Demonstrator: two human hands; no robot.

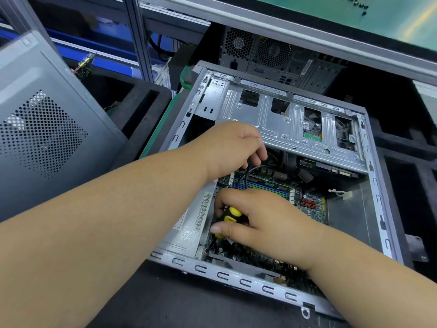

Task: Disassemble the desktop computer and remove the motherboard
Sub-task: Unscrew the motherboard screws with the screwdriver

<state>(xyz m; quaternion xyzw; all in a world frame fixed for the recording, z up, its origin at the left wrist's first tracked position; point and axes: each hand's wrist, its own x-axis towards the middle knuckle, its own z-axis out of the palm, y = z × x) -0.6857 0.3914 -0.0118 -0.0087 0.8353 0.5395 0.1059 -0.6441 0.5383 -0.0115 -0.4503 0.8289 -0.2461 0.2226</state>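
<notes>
An open desktop case [257,284] lies on its side in front of me. Its green motherboard [312,205] shows on the case floor, partly hidden by my hands. My left hand [233,147] reaches in from the left, its fingers curled round black cables [244,177] above the board. My right hand [257,215] grips a yellow and black screwdriver [230,217] pointed down at the board's left edge; its tip is hidden. A silver drive cage [279,119] spans the far half of the case.
The removed grey side panel [42,129] with a perforated vent leans at the left. A second computer tower [279,60] stands behind, under a metal shelf. Black foam trays [142,100] lie left and right of the case.
</notes>
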